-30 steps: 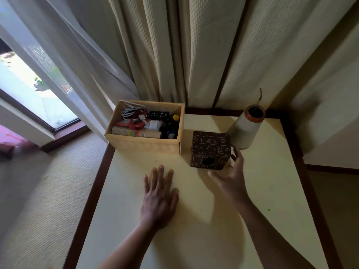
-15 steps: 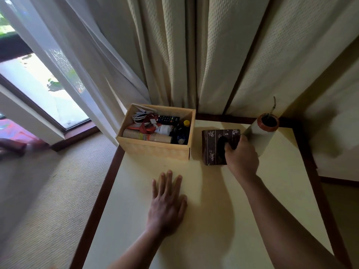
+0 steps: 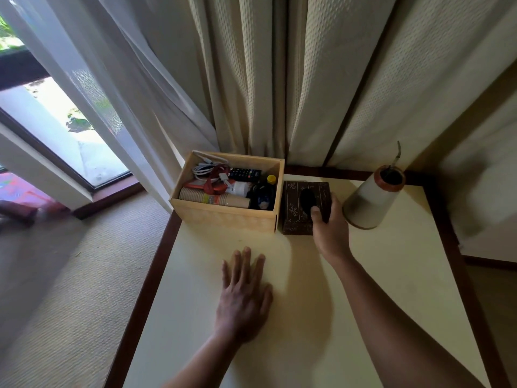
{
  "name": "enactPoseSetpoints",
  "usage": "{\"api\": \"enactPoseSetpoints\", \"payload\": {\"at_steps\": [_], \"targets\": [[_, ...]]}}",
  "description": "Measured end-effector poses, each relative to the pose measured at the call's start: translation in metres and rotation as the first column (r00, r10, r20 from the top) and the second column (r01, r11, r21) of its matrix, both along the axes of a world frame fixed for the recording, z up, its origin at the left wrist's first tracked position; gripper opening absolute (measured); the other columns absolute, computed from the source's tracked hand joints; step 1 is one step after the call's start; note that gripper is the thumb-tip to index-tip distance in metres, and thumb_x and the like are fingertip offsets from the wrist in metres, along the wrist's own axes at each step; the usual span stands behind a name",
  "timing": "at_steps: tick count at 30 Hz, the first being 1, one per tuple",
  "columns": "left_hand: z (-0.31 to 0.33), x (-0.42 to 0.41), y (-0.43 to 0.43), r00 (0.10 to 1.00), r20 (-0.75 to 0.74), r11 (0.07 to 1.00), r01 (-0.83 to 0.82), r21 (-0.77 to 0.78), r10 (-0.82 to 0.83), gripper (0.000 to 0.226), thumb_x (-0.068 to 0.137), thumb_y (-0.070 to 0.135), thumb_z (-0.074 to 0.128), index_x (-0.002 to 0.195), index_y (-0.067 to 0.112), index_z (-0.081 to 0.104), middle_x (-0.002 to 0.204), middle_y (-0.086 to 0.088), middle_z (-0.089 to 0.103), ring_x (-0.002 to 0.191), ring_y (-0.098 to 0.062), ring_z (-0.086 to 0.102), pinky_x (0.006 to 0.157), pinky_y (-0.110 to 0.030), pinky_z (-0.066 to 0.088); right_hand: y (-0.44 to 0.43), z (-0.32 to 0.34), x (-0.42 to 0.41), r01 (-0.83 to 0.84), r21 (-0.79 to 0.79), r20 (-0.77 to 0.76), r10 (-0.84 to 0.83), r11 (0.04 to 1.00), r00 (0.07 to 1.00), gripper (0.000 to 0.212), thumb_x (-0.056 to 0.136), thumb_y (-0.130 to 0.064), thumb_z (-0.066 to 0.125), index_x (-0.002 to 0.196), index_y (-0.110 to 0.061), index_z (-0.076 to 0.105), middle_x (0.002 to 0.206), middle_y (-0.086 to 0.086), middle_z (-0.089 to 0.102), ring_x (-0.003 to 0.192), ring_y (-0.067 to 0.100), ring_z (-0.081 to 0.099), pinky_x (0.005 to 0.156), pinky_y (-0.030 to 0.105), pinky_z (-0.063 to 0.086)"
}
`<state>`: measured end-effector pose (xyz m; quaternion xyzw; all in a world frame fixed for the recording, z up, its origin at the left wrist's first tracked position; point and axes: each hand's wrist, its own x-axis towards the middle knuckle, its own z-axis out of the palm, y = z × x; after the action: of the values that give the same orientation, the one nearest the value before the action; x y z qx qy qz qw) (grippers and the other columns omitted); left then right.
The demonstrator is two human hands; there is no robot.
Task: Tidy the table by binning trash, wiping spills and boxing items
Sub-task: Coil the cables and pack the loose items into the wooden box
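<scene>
A dark brown patterned tissue box [image 3: 296,203] with an oval slot on top stands at the back of the cream table [image 3: 321,317], close beside a wooden box [image 3: 223,217]. My right hand [image 3: 331,229] grips the tissue box at its right front corner, thumb on top near the slot. My left hand [image 3: 243,292] rests flat on the table, fingers straight. The wooden box holds a remote, white cables, a cardboard tube, a small white bottle and a dark bottle with a yellow cap.
A white cone-shaped vase [image 3: 372,200] with a brown rim stands right of the tissue box, near my right hand. Curtains [image 3: 279,79] hang right behind the table. The table has a dark brown border [image 3: 151,275]; carpet and a glass door lie to the left.
My right hand reached the tissue box, turned it slot-up and shifted it back and left, next to the wooden box. My left hand stayed flat on the table.
</scene>
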<state>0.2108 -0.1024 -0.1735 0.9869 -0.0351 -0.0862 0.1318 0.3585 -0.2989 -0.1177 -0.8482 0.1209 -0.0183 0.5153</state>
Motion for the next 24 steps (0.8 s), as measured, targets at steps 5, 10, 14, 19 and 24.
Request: {"api": "enactPoseSetpoints", "payload": {"at_steps": [5,10,14,19,24], "targets": [[0.000,-0.001,-0.001,1.000,0.010,1.000,-0.005,-0.009,0.006,0.069,0.106,0.058,0.022,0.163,0.036,-0.008,0.169,0.000,-0.027,0.153,-0.020,-0.033,0.126,-0.051,-0.014,0.010,-0.006,-0.009,0.067,0.058,0.023,-0.068,0.996,0.997,0.061,0.105,-0.032,0.050,0.159,-0.017,0.025,0.153,0.011,0.046,0.139,0.029,0.046,0.106,0.037,0.044],[-0.001,-0.001,-0.001,1.000,0.007,1.000,-0.006,-0.008,0.006,0.069,0.106,0.058,0.021,0.163,0.036,-0.008,0.169,0.000,-0.028,0.153,-0.020,-0.033,0.127,-0.052,-0.013,0.020,-0.006,-0.012,0.096,0.060,0.030,-0.098,0.994,0.995,0.061,0.106,-0.029,0.049,0.160,-0.015,0.022,0.153,0.012,0.044,0.138,0.026,0.046,0.094,0.023,0.041],[-0.002,-0.001,-0.001,1.000,0.011,1.000,-0.007,-0.009,0.007,0.069,0.105,0.058,0.022,0.164,0.035,-0.007,0.170,-0.001,-0.026,0.154,-0.021,-0.032,0.126,-0.052,-0.013,0.024,-0.008,-0.009,0.111,0.060,0.052,-0.114,0.992,0.992,0.062,0.105,-0.029,0.051,0.160,-0.016,0.023,0.153,0.011,0.044,0.139,0.026,0.046,0.104,0.032,0.044],[0.000,-0.002,-0.001,1.000,-0.008,1.000,-0.002,0.006,0.002,0.069,0.105,0.059,0.019,0.162,0.036,-0.013,0.168,0.001,-0.032,0.152,-0.020,-0.036,0.126,-0.052,-0.013,0.019,-0.007,-0.012,0.189,-0.012,0.125,-0.186,0.982,0.975,0.064,0.100,-0.041,0.057,0.153,-0.016,0.032,0.148,0.010,0.047,0.134,0.026,0.048,0.104,0.044,0.050],[-0.003,0.000,0.001,1.000,0.013,1.000,-0.001,-0.009,0.001,0.070,0.105,0.058,0.021,0.163,0.034,-0.011,0.169,-0.002,-0.028,0.154,-0.022,-0.032,0.127,-0.054,-0.008,-0.034,0.002,-0.003,0.620,0.032,0.194,-0.614,0.784,0.766,0.079,0.076,-0.020,0.077,0.143,-0.004,0.038,0.143,0.020,0.041,0.127,0.037,0.042,0.103,0.057,0.046]]}}
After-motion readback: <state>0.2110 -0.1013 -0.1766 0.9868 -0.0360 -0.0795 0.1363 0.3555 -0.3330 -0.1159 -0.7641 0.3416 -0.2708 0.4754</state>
